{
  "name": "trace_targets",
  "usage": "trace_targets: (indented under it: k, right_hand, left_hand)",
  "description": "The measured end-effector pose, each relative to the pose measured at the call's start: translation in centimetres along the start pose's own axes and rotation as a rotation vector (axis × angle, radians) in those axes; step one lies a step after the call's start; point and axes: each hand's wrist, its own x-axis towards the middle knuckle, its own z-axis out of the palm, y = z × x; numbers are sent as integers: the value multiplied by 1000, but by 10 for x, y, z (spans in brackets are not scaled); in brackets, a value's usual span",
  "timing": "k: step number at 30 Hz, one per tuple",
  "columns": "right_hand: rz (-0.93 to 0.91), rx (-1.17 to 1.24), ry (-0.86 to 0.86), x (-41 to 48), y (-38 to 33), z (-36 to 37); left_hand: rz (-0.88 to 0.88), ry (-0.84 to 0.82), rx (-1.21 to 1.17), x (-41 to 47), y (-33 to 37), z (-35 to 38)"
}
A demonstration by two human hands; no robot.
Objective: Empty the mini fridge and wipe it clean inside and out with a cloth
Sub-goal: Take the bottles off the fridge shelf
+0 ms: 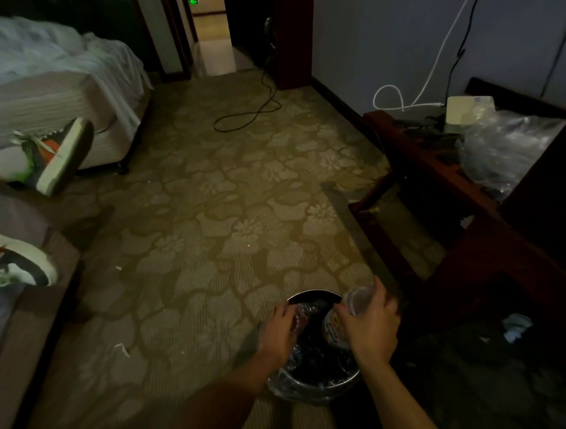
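Floral carpet (214,199); bed (46,101) left, desk (477,245) right, bin (318,386).

Dim, yellowish room lit from the far doorway (214,36); soft, edges bowed and dark.

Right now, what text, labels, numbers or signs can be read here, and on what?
Nothing reads clearly.
Label on the container: coloured print, too blurred to read.
Lit green sign above the far doorway: too blurred.
Label on the box on the desk: too small.
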Motion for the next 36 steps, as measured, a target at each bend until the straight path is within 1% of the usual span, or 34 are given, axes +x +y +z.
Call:
trace_targets:
  k: [5,6,7,9,10,11,13,15,20,22,25,27,29,31,33,36]
  right_hand:
    - [-19,-44,-20,-3,0,12]
    - [-25,-53,-27,-4,1,14]
    - [-28,-62,-34,-5,2,16]
    - [-36,-84,-49,-7,4,18]
    - [-38,-92,-51,-6,5,19]
    - [-39,-94,-52,-6,7,20]
    - [-42,-90,-58,-5,10,21]
    - [-48,-112,-85,-3,14,23]
    - [-6,-223,-246,-9,31,33]
    - [-4,-255,-343,-16,35,40]
    - [-22,-222,-547,-25,39,53]
    - [-30,-204,-619,-30,42,64]
    - [-22,-214,-602,-32,43,69]
    - [-20,-239,-533,-31,40,67]
    - [-10,-258,-472,-28,40,67]
    - [21,-282,-395,-24,40,67]
  left_hand:
    - [-4,44,-41,1,-1,7]
    - [3,4,-34,2,0,6]
    - [1,-73,-7,2,2,6]
    - [-47,-310,79,0,5,9]
    - [-78,-402,106,-2,6,13]
    - [-95,-443,114,-4,5,16]
    - [-100,-453,96,-6,5,21]
    - [-96,-446,76,-7,4,23]
    - [-59,-405,-42,-11,-1,21]
    - [-38,-390,-80,-11,-1,20]
    - [16,-323,-169,-9,2,17]
    - [32,-275,-209,-7,5,16]
    - [18,-196,-210,-6,9,14]
    - [5,-70,-207,-4,14,9]
    - [109,15,-192,1,16,6]
    - [285,19,-67,5,24,1]
